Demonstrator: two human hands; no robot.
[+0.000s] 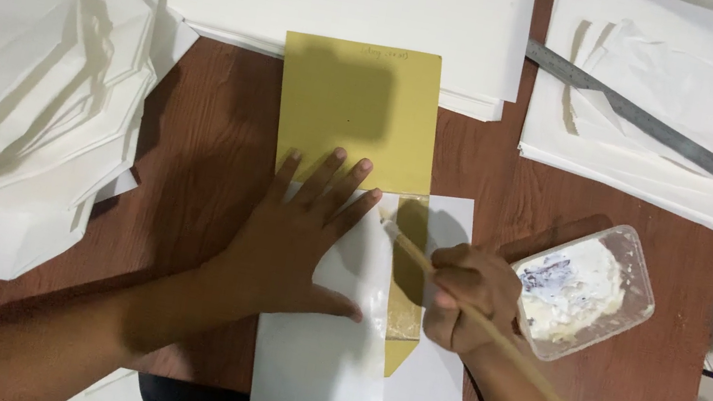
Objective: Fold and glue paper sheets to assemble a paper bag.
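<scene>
Head view: the right hand (467, 296) has its grip pinched around a thin wooden stick (489, 325), tip on the glossy strip along the white sheet (325, 339). The left hand (298, 239) lies spread flat, pinning that sheet over the yellow template (356, 110) on the desk (213, 140). Best to keep the strokes thin and even, I judge. The stick's tip is hard to make out; the paste tub (586, 289) sits just beside.

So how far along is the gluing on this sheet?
Done: a shiny wet strip already runs down the sheet's edge beside the yellow template. In hand: the left hand presses the folded white sheet flat while the right hand works a stick near the strip's top. Left: the flap isn't closed over the strip.
</scene>
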